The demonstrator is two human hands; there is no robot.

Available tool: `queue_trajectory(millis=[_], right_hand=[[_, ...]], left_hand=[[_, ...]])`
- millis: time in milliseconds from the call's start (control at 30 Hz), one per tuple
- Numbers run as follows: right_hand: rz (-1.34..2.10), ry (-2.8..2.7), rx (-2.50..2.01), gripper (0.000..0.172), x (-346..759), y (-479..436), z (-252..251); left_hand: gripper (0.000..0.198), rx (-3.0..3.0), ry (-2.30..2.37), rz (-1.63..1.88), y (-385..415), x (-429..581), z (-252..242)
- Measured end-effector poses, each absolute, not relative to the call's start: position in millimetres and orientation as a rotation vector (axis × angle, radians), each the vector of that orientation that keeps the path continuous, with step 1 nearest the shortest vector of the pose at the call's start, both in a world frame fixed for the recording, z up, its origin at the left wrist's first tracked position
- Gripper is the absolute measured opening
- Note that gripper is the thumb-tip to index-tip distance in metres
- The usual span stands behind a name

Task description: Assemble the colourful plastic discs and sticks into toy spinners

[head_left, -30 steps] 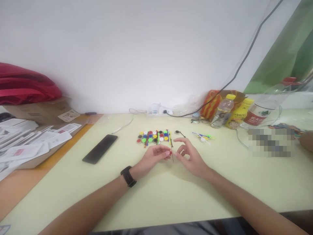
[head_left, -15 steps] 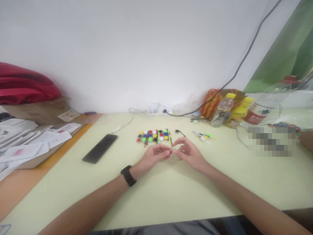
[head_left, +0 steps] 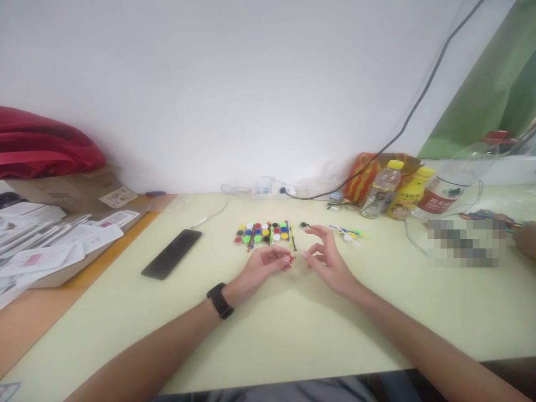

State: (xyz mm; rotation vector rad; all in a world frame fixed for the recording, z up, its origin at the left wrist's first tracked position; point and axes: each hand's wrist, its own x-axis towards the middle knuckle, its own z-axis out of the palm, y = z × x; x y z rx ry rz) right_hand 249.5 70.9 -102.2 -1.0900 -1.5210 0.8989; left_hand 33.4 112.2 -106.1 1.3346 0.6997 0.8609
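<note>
Between thumb and fingers, my left hand [head_left: 268,262] pinches a small red plastic piece [head_left: 292,259], mostly hidden by the fingertips. My right hand [head_left: 327,259] is just to its right, thumb and index finger spread apart with nothing seen between them. Beyond the hands, several coloured plastic discs [head_left: 265,225] lie in rows with thin coloured sticks [head_left: 250,237] across them. A black disc [head_left: 304,224] with a short black stick is behind my right fingertips. Farther right rests a loose bunch of blue, yellow, green and white sticks [head_left: 347,231].
A black phone [head_left: 171,254] lies on the left of the pale table [head_left: 259,346]. Papers [head_left: 54,245] and a cardboard box [head_left: 67,190] fill the far left. Bottles [head_left: 381,188] and a power strip [head_left: 272,187] stand by the wall. Another person's hand [head_left: 525,240] shows at the right edge.
My right hand has opened wider and drawn slightly away to the right from the red piece. My left hand stays in place, still pinching it.
</note>
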Motion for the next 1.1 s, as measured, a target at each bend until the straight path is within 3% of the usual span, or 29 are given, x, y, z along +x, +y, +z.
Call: queue_trajectory(millis=[67, 267, 567, 833, 1100], right_hand=[[0.909, -1.494, -1.077, 0.066, 250, 70, -101], [1.493, -1.322, -1.095, 0.035, 255, 71, -92], [1.143, -1.522, -1.055, 0.036, 255, 76, -99], [1.059, -1.71, -1.038, 0.024, 249, 70, -98], [0.885, -1.573, -1.07, 0.034, 252, 70, -99]], left_hand=[[0.032, 1.324, 0.703, 0.863, 112, 33, -106], [0.031, 1.338, 0.703, 0.88, 113, 32, -107], [0.03, 1.343, 0.684, 0.848, 112, 33, -106], [0.03, 1.338, 0.679, 0.817, 110, 34, -103], [0.029, 1.341, 0.685, 0.844, 112, 33, -108]])
